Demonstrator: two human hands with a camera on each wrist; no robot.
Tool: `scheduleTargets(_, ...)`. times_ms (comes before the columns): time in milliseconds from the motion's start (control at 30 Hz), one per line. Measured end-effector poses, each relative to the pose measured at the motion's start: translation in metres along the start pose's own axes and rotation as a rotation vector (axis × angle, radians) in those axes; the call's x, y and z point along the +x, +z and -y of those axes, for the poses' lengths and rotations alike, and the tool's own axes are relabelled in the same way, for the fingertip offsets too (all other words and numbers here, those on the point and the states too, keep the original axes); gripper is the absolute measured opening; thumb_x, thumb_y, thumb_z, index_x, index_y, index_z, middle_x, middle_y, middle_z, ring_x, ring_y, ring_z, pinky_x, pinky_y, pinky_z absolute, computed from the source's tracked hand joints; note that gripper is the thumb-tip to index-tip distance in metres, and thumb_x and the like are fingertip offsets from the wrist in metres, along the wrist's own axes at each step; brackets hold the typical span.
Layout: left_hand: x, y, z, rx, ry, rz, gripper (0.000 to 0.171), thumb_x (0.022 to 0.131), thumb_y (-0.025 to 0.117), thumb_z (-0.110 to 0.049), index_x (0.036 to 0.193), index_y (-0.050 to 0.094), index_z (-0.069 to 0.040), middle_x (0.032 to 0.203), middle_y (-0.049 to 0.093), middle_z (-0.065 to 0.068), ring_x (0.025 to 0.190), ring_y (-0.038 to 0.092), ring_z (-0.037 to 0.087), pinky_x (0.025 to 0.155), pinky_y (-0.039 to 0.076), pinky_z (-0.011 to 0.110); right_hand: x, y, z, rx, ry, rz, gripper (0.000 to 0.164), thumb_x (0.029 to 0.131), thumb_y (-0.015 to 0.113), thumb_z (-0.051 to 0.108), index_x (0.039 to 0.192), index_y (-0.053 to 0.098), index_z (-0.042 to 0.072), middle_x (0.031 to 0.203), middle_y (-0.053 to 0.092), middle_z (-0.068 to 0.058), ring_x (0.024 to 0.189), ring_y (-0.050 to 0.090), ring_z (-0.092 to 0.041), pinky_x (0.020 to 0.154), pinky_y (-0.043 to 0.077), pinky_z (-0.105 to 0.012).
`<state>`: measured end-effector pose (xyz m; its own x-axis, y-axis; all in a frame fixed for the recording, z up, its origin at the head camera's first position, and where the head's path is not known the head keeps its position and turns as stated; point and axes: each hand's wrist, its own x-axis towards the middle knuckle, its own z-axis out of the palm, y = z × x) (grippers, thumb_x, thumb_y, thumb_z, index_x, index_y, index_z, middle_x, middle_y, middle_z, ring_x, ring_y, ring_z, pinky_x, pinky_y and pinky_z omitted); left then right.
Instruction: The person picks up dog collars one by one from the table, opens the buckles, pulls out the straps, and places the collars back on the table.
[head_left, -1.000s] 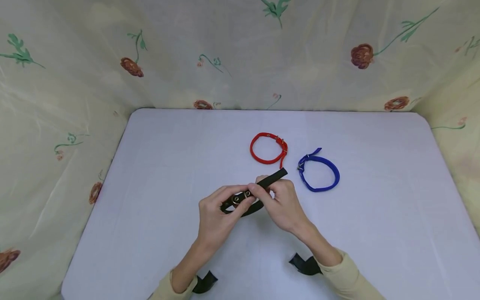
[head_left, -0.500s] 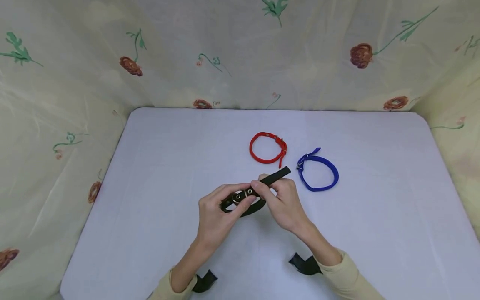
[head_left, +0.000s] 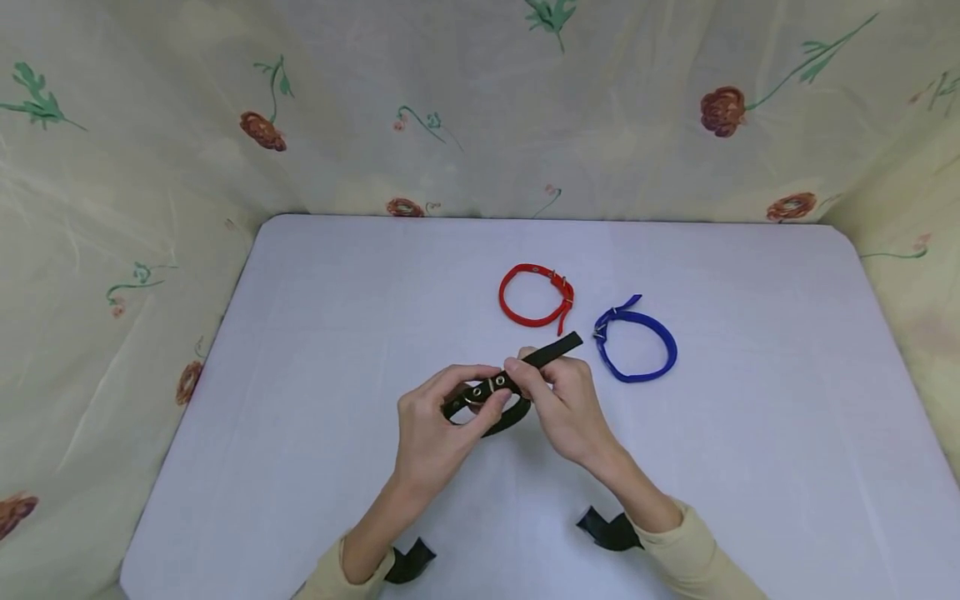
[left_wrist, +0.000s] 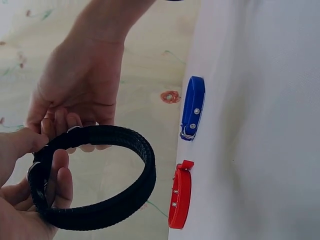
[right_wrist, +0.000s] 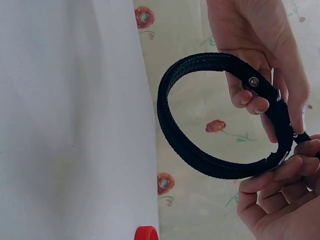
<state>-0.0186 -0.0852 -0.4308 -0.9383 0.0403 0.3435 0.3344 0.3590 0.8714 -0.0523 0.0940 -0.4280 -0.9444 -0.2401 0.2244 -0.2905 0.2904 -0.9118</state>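
A black collar (head_left: 552, 349) with metal eyelets and a buckle is held up above the table in both hands. My left hand (head_left: 435, 425) grips its buckle side between thumb and fingers. My right hand (head_left: 567, 410) pinches the strap just beyond the buckle, and the strap's free end sticks out past the fingers to the upper right. Both wrist views show the black collar (left_wrist: 102, 216) closed into a round loop hanging between the hands. Fingers partly cover the buckle. Beyond the hands lie a red collar (head_left: 537, 322) and a blue collar (head_left: 670, 342), each forming a loop.
A white-covered table (head_left: 315, 317) spreads under the hands, its far edge meeting a flower-patterned curtain (head_left: 480, 108). Black straps (head_left: 410, 562) stick out at both sleeve cuffs. The red and blue collars rest close together, just past the right hand.
The black collar's free end has slid slightly up and to the right with my right fingers, and its eyelets show more plainly. Left hand barely shifts; the red and blue collars stay put.
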Motion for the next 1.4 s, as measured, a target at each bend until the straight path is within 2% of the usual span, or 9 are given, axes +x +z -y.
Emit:
scheduleTargets(200,-0.0010,0.0015,-0.0003,-0.034,-0.025,-0.014,0.023,0.093,0.087,-0.017,0.113,0.078,-0.009,0.104,0.082,0.006,0.074,0.075,0.010,0.062,0.061,0.024,0.0005,-0.0020,0.0015,-0.024,0.001,0.019,0.040,0.110,0.056,0.019,0.071,0.059,0.010,0.064,0.044,0.008,0.060,0.038,-0.007,0.059,0.031,-0.026)
scheduleTargets(400,-0.0014,0.0024,0.0024,-0.100,-0.039,-0.030,0.023,0.094,0.086,-0.016,0.112,0.078,-0.006,0.105,0.083,0.009,0.087,0.082,0.018,0.072,0.065,0.023,0.0020,-0.0040,0.0051,-0.077,-0.004,0.062,0.027,0.112,0.056,0.025,0.088,0.070,0.020,0.077,0.062,0.006,0.079,0.057,-0.013,0.074,0.043,-0.029)
scheduleTargets(567,-0.0021,0.0016,0.0045,-0.147,-0.087,-0.031,0.022,0.094,0.086,-0.014,0.113,0.078,-0.007,0.107,0.083,0.009,0.096,0.082,0.017,0.082,0.065,0.023,0.0024,-0.0041,0.0051,-0.112,-0.004,0.110,0.017,0.110,0.059,0.026,0.101,0.072,0.020,0.084,0.068,0.004,0.082,0.059,-0.012,0.072,0.045,-0.029)
scheduleTargets(733,-0.0023,0.0010,0.0048,-0.213,-0.137,-0.019,0.023,0.094,0.085,-0.012,0.115,0.077,-0.007,0.105,0.083,0.010,0.089,0.081,0.013,0.081,0.065,0.023,0.0010,-0.0051,0.0051,-0.112,-0.002,0.150,0.011,0.106,0.058,0.016,0.109,0.069,0.018,0.089,0.071,0.002,0.084,0.063,-0.013,0.075,0.049,-0.028)
scheduleTargets(867,-0.0017,-0.0003,0.0042,-0.272,-0.204,-0.004,0.024,0.094,0.085,-0.012,0.116,0.077,-0.008,0.103,0.083,0.013,0.082,0.081,0.018,0.079,0.065,0.024,0.0008,-0.0058,0.0044,-0.098,0.021,0.162,0.018,0.103,0.053,0.009,0.109,0.069,0.016,0.090,0.072,-0.002,0.084,0.063,-0.015,0.075,0.050,-0.028)
scheduleTargets(933,-0.0011,-0.0012,0.0035,-0.297,-0.255,0.006,0.023,0.094,0.085,-0.013,0.116,0.078,-0.009,0.103,0.083,0.014,0.081,0.080,0.020,0.079,0.065,0.024,0.0009,-0.0058,0.0035,-0.093,0.032,0.161,0.018,0.105,0.053,0.010,0.109,0.070,0.014,0.093,0.074,-0.002,0.085,0.064,-0.015,0.077,0.053,-0.028)
scheduleTargets(1133,-0.0002,-0.0036,0.0029,-0.359,-0.384,0.038,0.025,0.096,0.084,-0.016,0.119,0.077,-0.010,0.107,0.082,0.015,0.083,0.077,0.012,0.081,0.064,0.025,0.0006,-0.0065,0.0036,-0.099,0.039,0.162,0.013,0.107,0.062,0.013,0.111,0.074,0.011,0.093,0.076,-0.003,0.085,0.063,-0.012,0.077,0.052,-0.026)
scheduleTargets(1300,0.0009,-0.0051,0.0055,-0.459,-0.470,0.052,0.024,0.098,0.082,-0.018,0.120,0.076,-0.011,0.105,0.081,0.006,0.083,0.074,0.012,0.082,0.062,0.027,0.0009,-0.0069,0.0051,-0.112,0.021,0.152,0.006,0.103,0.070,0.011,0.106,0.074,0.009,0.084,0.068,0.000,0.079,0.058,-0.011,0.072,0.048,-0.025)
scheduleTargets(1400,0.0015,-0.0053,0.0074,-0.504,-0.485,0.053,0.024,0.099,0.080,-0.017,0.121,0.076,-0.009,0.103,0.080,0.001,0.083,0.072,0.013,0.081,0.061,0.027,0.0016,-0.0067,0.0058,-0.095,0.019,0.152,0.006,0.101,0.073,0.011,0.107,0.074,0.007,0.083,0.068,0.001,0.079,0.059,-0.010,0.075,0.052,-0.027)
